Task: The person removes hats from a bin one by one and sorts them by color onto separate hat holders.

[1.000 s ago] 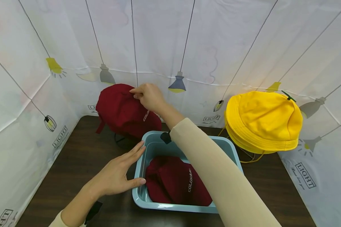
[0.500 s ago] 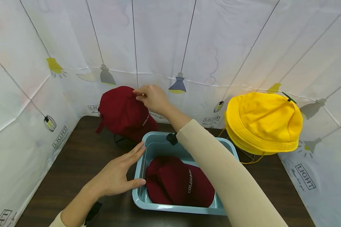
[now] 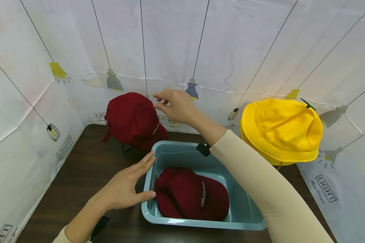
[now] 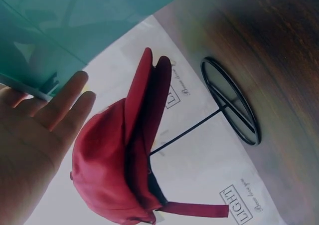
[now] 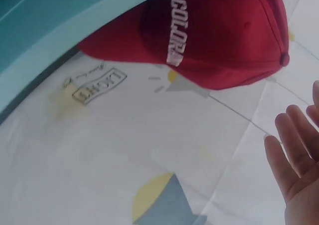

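Observation:
In the head view my left hand (image 3: 124,187) rests on the left rim of a blue plastic bin (image 3: 206,224), fingers and thumb extended. A dark red baseball cap (image 3: 185,194) with white lettering lies inside that bin. Behind it, at the back left, another red cap (image 3: 131,116) sits on a black wire stand (image 4: 230,103). Two brims, one over the other, show on this stand in the left wrist view, so caps appear stacked. My right hand (image 3: 177,105) hovers just right of the stand's cap, apart from it, fingers loosely bent around nothing.
At the back right a yellow bucket hat (image 3: 285,131) with a small green piece on top sits raised above the dark wooden table (image 3: 76,182). White curtains (image 3: 170,40) printed with lamps enclose the back and sides.
My right hand has let go of the cap on the stand and drawn back to the right. That cap's crown became smoother and shifted slightly. My left hand has stayed put.

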Action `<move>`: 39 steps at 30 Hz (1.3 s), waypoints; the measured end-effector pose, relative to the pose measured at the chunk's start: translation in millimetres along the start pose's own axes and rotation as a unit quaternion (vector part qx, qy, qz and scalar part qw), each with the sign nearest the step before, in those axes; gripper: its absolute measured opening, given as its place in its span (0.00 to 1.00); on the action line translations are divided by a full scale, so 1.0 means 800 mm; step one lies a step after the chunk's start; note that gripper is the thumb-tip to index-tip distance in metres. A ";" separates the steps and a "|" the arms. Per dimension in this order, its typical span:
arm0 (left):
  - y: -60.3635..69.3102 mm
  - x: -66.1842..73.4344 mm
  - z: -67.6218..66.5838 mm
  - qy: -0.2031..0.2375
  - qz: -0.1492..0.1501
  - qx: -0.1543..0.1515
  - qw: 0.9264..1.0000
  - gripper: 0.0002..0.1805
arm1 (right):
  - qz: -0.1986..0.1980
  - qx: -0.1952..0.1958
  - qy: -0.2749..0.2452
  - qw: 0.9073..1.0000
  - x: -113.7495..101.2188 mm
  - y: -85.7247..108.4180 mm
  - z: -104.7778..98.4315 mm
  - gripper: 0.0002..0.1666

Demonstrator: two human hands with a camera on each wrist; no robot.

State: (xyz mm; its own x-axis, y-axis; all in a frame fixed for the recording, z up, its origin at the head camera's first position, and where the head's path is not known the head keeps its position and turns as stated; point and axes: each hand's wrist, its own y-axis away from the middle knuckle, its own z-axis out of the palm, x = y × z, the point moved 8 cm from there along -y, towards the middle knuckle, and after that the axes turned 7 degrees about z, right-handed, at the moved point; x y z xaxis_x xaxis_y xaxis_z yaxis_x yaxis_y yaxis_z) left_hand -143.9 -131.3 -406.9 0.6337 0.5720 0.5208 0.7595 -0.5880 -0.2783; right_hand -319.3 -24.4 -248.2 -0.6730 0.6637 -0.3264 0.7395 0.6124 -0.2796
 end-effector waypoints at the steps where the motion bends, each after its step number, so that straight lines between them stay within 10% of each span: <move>1: 0.000 0.000 0.000 0.000 0.000 0.001 1.000 0.50 | -0.002 0.002 0.003 1.000 0.001 0.003 -0.004 0.23; 20: 0.001 0.002 -0.002 0.010 -0.012 0.000 1.000 0.51 | -0.013 0.020 0.016 1.000 0.025 0.071 -0.056 0.32; 39: 0.001 0.001 -0.002 0.010 -0.016 0.000 1.000 0.51 | -0.049 0.031 -0.021 0.998 0.041 0.142 -0.054 0.47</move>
State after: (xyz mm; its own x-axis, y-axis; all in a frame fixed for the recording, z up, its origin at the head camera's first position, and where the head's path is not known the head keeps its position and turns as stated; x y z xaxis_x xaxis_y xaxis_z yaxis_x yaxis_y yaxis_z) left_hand -142.5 -132.2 -405.4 0.6059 0.5796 0.5449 0.7796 -0.5689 -0.2618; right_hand -257.8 85.5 -251.3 -0.7419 0.5829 -0.3314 0.6705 0.6447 -0.3672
